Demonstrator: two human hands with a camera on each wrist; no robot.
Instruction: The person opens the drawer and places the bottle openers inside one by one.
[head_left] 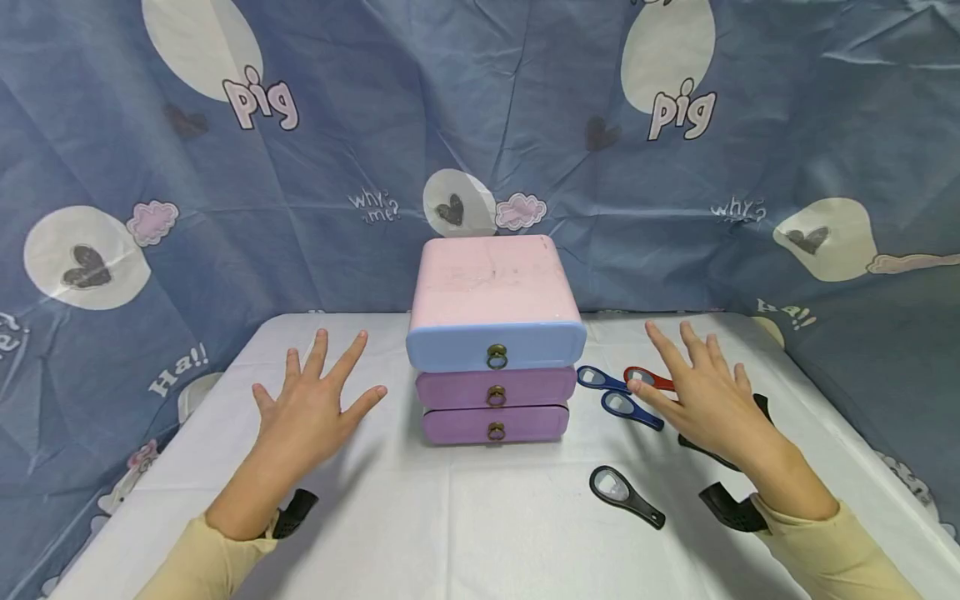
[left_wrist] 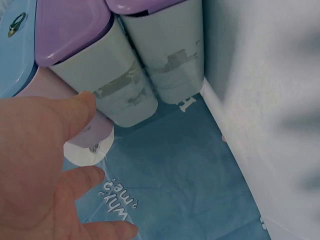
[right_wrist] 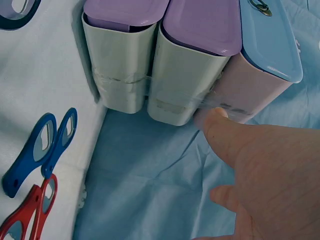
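A small three-tier drawer unit [head_left: 495, 292] stands at the middle back of the table, pink on top. Its upper drawer front [head_left: 450, 348] is blue and the lower two are purple, each with a brass ring pull. My left hand [head_left: 309, 412] hovers left of the unit, fingers spread, holding nothing. On the other side my right hand [head_left: 716, 408] is likewise spread over the table and holds nothing. Beneath and beside it lie magnifying glasses: blue ones [head_left: 621, 405], red ones [right_wrist: 25, 212] and a black one [head_left: 705, 451] partly hidden by the hand.
Another black magnifying glass [head_left: 637, 504] lies nearer the front, right of centre. White cloth covers the table [head_left: 420, 525]. A blue printed curtain [head_left: 322, 175] hangs close behind the drawer unit and along both sides.
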